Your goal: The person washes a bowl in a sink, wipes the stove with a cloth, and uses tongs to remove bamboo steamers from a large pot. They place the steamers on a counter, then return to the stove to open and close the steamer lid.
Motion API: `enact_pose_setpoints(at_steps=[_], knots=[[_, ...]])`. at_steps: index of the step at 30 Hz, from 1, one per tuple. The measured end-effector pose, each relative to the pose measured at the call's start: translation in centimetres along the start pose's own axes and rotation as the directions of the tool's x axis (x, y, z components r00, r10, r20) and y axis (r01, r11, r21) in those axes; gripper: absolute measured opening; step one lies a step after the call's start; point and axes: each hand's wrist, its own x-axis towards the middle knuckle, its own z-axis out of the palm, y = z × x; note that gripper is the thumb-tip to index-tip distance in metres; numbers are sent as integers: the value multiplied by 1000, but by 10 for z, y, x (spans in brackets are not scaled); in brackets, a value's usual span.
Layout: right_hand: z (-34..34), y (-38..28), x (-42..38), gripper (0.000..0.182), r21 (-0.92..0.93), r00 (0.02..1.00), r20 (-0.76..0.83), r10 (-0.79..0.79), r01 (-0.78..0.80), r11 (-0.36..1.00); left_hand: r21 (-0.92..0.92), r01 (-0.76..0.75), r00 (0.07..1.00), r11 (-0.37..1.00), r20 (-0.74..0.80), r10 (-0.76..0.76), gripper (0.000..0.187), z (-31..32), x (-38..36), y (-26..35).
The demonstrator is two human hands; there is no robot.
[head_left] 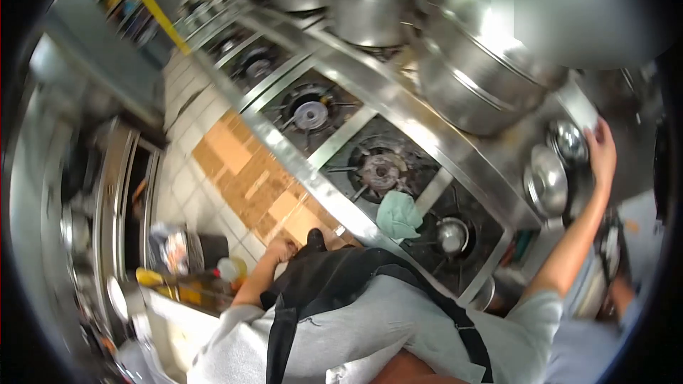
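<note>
At the far right, my right hand reaches over the back shelf of the stove. Its closed fingers meet the end of a pale flat piece, whose kind I cannot make out. Just left of that hand sit two shiny metal bowls or lids, one nearer to me. Low beside my black apron hangs my left hand, fingers curled; whether anything is inside is hidden. A green cloth lies on the stove's front edge, by a small metal pot on a burner.
Large steamer pots and a stockpot stand along the back of the stove. Flattened cardboard covers the floor tiles. Behind me is a bin. Another person's arm shows at lower right.
</note>
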Motion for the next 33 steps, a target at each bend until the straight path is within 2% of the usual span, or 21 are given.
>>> enact_pose_setpoints(at_steps=[1, 2, 3, 4, 5, 7, 10, 11, 12, 14, 16, 18, 19, 20, 21, 22, 24, 25, 27, 29, 33], knots=[[12, -5, -5, 51, 328, 993, 8, -118, 109, 938, 7, 44, 996, 999, -72, -44, 40, 6, -6, 0], [15, -53, -33, 49, 507, 989, 43, -139, 99, 857, -44, 39, 997, 998, -66, -41, 40, 9, -13, -1], [20, -102, -62, 48, 559, 987, 84, -136, 66, 827, 4, 55, 997, 998, -52, -54, 40, 10, -20, 0], [38, -121, -79, 46, 674, 975, 157, -160, 12, 739, 59, 70, 997, 996, -36, -68, 40, 12, -29, -1], [54, -140, -98, 47, 721, 941, 231, -247, 5, 693, 24, 98, 994, 995, -56, -96, 40, 13, -39, -3], [97, -191, -143, 45, 793, 862, 389, -326, -133, 595, 92, 154, 987, 984, -54, -150, 41, 13, -59, -7], [189, -233, -204, 42, 753, 674, 569, -471, -196, 628, 69, 237, 972, 969, -10, -237, 44, 6, -84, -22], [213, -249, -224, 42, 647, 581, 687, -437, -216, 731, 48, 252, 968, 966, -20, -252, 44, -5, -99, -18], [235, -262, -246, 42, 666, 510, 698, -503, -202, 718, 50, 314, 949, 948, -2, -315, 45, -22, -116, -8], [258, -295, -285, 38, 585, 384, 760, -524, -53, 809, 34, 374, 927, 927, 9, -374, 45, -32, -126, -15], [275, -325, -310, 45, 573, 212, 801, -560, -2, 820, -10, 402, 910, 916, -109, -401, 43, -38, -127, -39], [290, -355, -331, 47, 553, 172, 802, -572, 150, 820, -98, 417, 889, 903, -163, -428, 42, -33, -112, -78], [299, -370, -340, 47, 550, 198, 799, -568, 144, 823, -164, 422, 870, 892, -203, -449, 42, -35, -104, -97], [308, -384, -348, 45, 555, 158, 787, -596, 238, 797, -158, 345, 908, 925, -192, -371, 43, -41, -100, -114], [316, -395, -356, 44, 549, 128, 782, -610, 322, 771, -265, 164, 891, 950, -373, -258, 53, -46, -112, -120], [324, -408, -364, 44, 523, 185, 789, -586, 298, 798, -252, 163, 884, 954, -391, -255, 64, -49, -109, -135], [341, -435, -377, 39, 475, 9, 807, -590, 584, 658, -294, 176, 889, 940, -362, -280, 61, -58, -110, -158], [345, -449, -383, 39, 446, 55, 817, -574, 569, 690, -318, 179, 898, 931, -334, -286, 59, -57, -109, -174], [353, -473, -391, 36, 410, -33, 862, -505, 632, 658, -346, 252, 905, 904, -247, -347, 55, -53, -103, -202], [376, -475, -404, 36, 376, -6, 875, -485, 641, 669, -328, 291, 919, 899, -166, -358, 52, -63, -117, -207], [415, -469, -431, 37, 329, -40, 920, -391, 621, 711, -295, 293, 919, 909, -175, -353, 50, -85, -132, -220]])
